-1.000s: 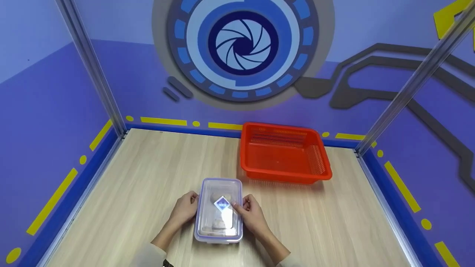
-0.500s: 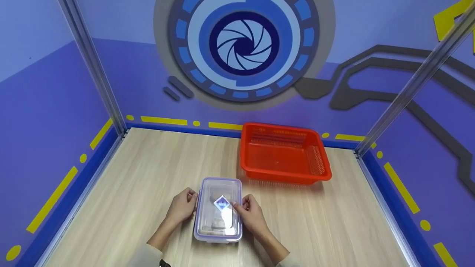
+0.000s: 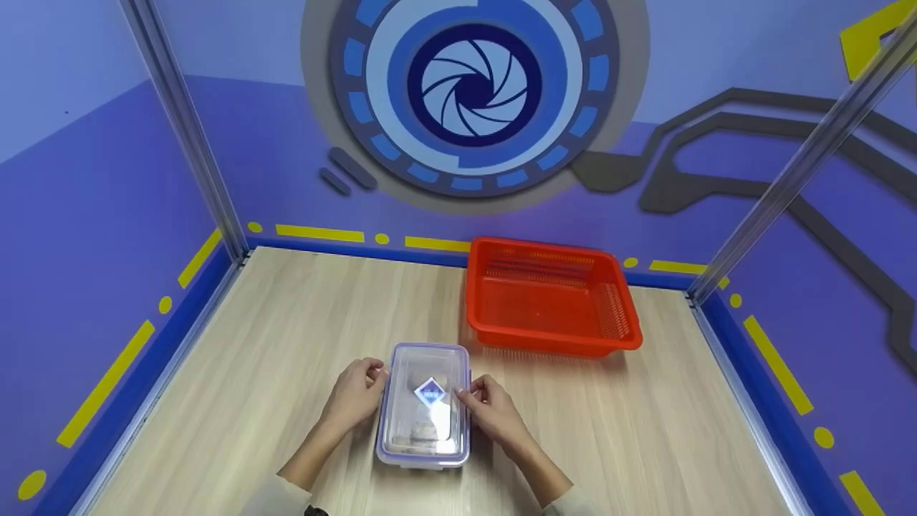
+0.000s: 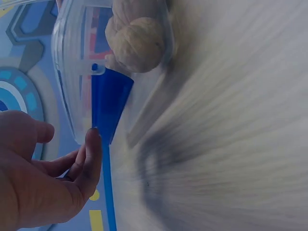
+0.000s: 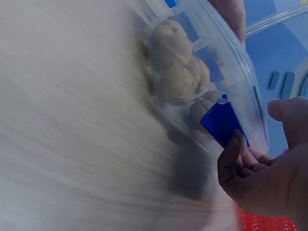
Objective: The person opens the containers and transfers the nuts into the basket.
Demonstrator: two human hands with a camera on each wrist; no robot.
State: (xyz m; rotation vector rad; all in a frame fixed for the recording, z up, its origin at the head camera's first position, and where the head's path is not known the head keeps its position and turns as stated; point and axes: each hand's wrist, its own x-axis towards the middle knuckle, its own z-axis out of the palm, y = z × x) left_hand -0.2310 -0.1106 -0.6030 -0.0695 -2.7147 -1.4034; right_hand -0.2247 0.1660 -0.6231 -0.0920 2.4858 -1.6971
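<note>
A clear lidded plastic box (image 3: 423,430) with a purple-tinted rim and a diamond label lies on the table between both hands. Inside are several pale, wrinkled round pieces (image 4: 138,44), like walnuts or garlic bulbs. My left hand (image 3: 354,390) is at the box's left side, its fingertip at the lower edge of a blue latch (image 4: 109,98) that tilts outward. On the right side, my right hand (image 3: 496,412) has bent fingers against another blue latch (image 5: 224,124), also angled away from the wall. Both thumbs stand apart from the fingers.
A red plastic basket (image 3: 551,340) with perforated sides stands behind the box, to the right, near the back wall. Blue-purple panels (image 3: 93,251) and metal posts (image 3: 190,136) bound the wooden table (image 3: 301,301).
The right thumb has drawn back from over the lid to the box's right edge. My left hand has shifted slightly away toward the box's far end. Box and basket stay put.
</note>
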